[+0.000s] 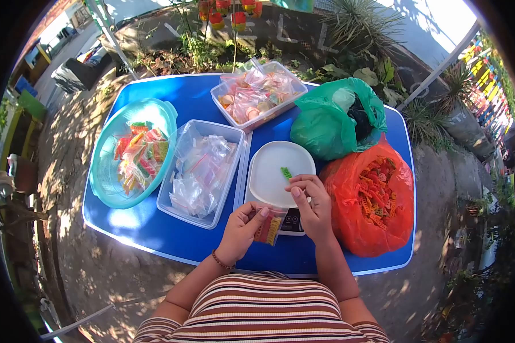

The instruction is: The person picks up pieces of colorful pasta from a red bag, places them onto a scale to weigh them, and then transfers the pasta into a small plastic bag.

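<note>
My left hand (244, 230) pinches the top edge of a small clear zip bag (269, 227) holding red and yellow ridged snack pieces. The bag hangs in front of a digital kitchen scale (292, 220) and overlaps its black panel. On the scale sits a white tray (272, 157), where a green snack piece (286, 172) shows. Over the tray's near right edge is my right hand (312, 203), its thumb and fingers drawn together right beside the green piece. I cannot tell whether anything is between those fingertips.
Right of the scale are a red plastic bag (349, 226) of loose orange-red pieces and a green plastic bag (326, 126). To the left stand a clear bin (165, 200) of empty small bags and a turquoise basket (104, 154) of filled packets. Another bin (297, 86) of packets stands behind.
</note>
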### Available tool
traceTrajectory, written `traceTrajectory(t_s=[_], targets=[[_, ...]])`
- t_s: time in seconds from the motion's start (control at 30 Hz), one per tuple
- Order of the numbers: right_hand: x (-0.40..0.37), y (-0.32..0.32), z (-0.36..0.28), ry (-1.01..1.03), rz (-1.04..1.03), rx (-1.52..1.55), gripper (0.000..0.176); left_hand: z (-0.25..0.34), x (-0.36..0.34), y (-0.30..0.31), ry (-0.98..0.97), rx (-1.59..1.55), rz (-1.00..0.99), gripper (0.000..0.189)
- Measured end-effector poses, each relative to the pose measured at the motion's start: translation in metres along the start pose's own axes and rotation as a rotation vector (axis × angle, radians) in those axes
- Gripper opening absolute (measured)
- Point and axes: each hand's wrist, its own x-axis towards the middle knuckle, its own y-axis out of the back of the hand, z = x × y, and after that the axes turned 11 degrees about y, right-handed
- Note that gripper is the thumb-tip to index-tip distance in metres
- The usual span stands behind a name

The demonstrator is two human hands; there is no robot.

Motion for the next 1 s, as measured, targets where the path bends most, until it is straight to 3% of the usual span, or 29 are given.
traceTrajectory(t_s=[0.1, 0.13, 0.23, 0.33, 0.43, 0.53, 0.63, 0.83, 1.0], targets=[[0.014, 0.004, 0.023, 0.27, -0.065, -0.681, 0.017, 0.008, -0.002, -0.009, 0.056, -0.193, -0.055, 0.024], [0.016, 0.001, 0.029, 0.28, -0.066, -0.679, 0.027, 0.008, -0.002, -0.007, 0.074, -0.213, -0.076, 0.024], [0.013, -0.006, 0.036, 0.327, -0.125, -0.801, 0.028, 0.002, -0.002, -0.006, 0.047, -0.085, -0.069, 0.024], [0.011, -0.008, 0.024, 0.301, -0.093, -0.738, 0.027, 0.005, -0.004, -0.006, 0.011, 0.046, -0.034, 0.023], [0.011, -0.004, -0.006, 0.034, -0.038, -0.263, 0.027, 0.004, -0.004, -0.002, 0.009, 0.118, 0.012, 0.026], [0.002, -0.006, -0.02, -0.113, 0.069, 0.438, 0.03, 0.003, -0.005, -0.001, -0.006, 0.193, 0.043, 0.031], [-0.008, -0.005, -0.026, -0.077, 0.017, 0.456, 0.032, 0.006, -0.007, -0.007, -0.054, 0.209, 0.017, 0.034], [-0.014, 0.007, -0.029, -0.067, -0.148, 0.103, 0.02, 0.01, -0.009, -0.012, -0.074, 0.171, -0.043, 0.036], [-0.011, 0.01, -0.036, -0.157, -0.158, 0.112, 0.013, 0.009, -0.011, -0.01, -0.06, 0.203, -0.051, 0.033]])
